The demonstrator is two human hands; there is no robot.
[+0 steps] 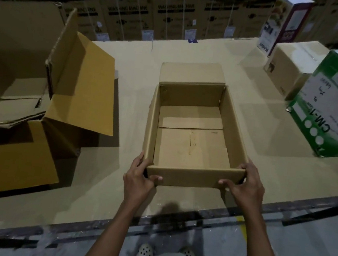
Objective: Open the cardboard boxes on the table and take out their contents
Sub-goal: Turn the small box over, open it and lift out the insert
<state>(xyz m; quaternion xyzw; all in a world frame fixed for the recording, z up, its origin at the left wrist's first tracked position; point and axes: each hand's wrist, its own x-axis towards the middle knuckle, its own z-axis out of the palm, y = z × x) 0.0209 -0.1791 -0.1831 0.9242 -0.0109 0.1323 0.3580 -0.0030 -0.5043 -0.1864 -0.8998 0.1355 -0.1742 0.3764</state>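
Since the empty open box [191,143] runs lengthwise away, both hands, left hand [139,179] and right hand [245,187], pinch its near corners, 1 each.

stacked cartons [171,8]: LG, WASHING MACHINE | green box [333,117]: CM-1

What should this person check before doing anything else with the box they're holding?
1. Is the held box empty? Ok, only its bare bottom flaps show.
2. Is the hold firm? Ok, the left hand and right hand grip its near corners.
3. Is there room to set it aside? Ok, bare table lies beside it.
4. Is there another box to open? Ok, the brown box at the far right looks closed.
5. Is the green box opened? Cannot tell, its top is mostly out of frame.
6. Is the large box at the left emptied? Cannot tell, only folded cardboard shows inside.
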